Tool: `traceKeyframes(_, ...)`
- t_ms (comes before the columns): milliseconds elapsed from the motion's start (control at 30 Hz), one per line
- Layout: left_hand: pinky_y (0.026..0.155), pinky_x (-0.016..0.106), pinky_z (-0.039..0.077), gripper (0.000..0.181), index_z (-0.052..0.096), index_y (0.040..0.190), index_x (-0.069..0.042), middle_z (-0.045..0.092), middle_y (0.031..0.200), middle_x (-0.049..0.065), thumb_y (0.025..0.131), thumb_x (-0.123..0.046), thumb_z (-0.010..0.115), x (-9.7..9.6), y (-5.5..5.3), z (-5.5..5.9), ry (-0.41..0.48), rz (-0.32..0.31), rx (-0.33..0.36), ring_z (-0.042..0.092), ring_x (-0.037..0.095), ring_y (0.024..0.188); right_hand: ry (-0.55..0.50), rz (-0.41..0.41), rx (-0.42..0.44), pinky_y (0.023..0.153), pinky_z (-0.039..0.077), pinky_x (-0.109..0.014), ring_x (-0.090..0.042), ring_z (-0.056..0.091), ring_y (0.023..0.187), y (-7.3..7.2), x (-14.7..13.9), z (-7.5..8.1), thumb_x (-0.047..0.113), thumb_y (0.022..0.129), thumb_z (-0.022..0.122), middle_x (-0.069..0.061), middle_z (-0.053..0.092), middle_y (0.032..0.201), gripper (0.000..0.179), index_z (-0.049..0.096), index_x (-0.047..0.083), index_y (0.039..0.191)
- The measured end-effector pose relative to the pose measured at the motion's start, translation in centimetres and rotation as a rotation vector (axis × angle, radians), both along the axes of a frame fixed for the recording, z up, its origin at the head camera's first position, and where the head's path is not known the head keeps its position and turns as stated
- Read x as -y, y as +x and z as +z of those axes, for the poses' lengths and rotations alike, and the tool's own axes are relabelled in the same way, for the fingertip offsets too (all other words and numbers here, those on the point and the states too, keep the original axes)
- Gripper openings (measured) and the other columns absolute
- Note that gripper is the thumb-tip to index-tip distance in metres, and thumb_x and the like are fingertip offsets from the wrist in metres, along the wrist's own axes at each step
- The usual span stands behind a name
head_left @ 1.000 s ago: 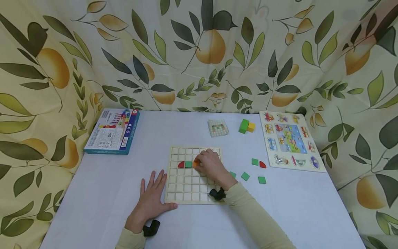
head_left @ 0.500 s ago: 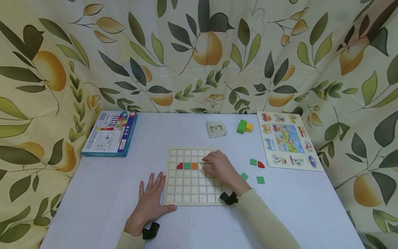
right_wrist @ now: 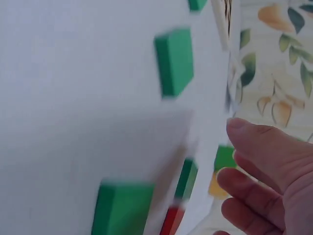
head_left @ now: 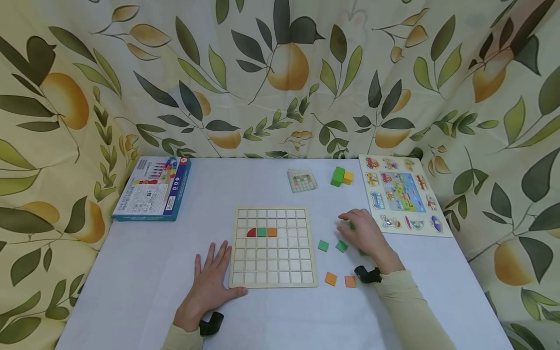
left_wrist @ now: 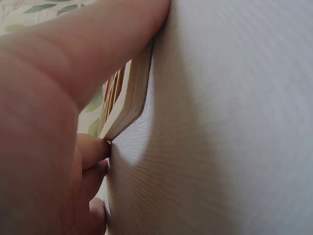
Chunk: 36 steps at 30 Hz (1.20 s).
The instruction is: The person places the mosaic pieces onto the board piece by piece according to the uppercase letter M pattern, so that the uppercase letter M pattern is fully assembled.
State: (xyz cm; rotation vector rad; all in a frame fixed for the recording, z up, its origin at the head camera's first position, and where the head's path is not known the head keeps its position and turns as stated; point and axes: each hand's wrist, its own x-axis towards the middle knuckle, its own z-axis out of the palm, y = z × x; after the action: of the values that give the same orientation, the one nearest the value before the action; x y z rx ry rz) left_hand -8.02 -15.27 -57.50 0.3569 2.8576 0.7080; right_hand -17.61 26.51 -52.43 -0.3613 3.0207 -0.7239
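Beside the wooden grid board (head_left: 273,246), at its near left corner, the left hand (head_left: 209,284) is laid flat with fingers spread, the thumb pressed to the edge, seemingly to steady it. Three tiles (head_left: 261,232) are seated in the board's third row. Right of the board, the right hand (head_left: 365,236) is held over loose green tiles (head_left: 341,246), fingers loosely curled; a grip cannot be told.

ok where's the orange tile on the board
In the head view, the orange tile sits in the grid board, third row from the far edge, just right of the green tile and red quarter-round.
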Motion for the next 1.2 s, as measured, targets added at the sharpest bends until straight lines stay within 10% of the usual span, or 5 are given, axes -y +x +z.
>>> traceKeyframes(433, 0.108, 0.064, -0.009, 0.118, 0.028, 0.154, -0.006, 0.017, 0.161, 0.011, 0.066, -0.07, 0.075, -0.1, 0.1, 0.0, 0.022, 0.009, -0.016, -0.003, 0.036, 0.146, 0.134, -0.05, 0.034, 0.088, 0.043, -0.053, -0.039, 0.051, 0.105, 0.2, -4.3, -1.1, 0.014, 0.086, 0.077, -0.021, 0.061, 0.113, 0.034, 0.069, -0.002, 0.116)
traceKeyframes(1200, 0.108, 0.064, -0.01, 0.121, 0.027, 0.153, -0.002, 0.016, 0.161, 0.011, 0.066, -0.07, 0.075, 0.0, 0.1, 0.0, 0.015, 0.005, -0.015, -0.004, 0.037, 0.146, 0.022, -0.053, -0.038, 0.091, 0.04, -0.053, -0.034, 0.054, 0.107, -0.6, -0.3, -0.6, 0.016, 0.089, 0.073, -0.014, 0.067, 0.111, 0.027, 0.071, 0.003, 0.113)
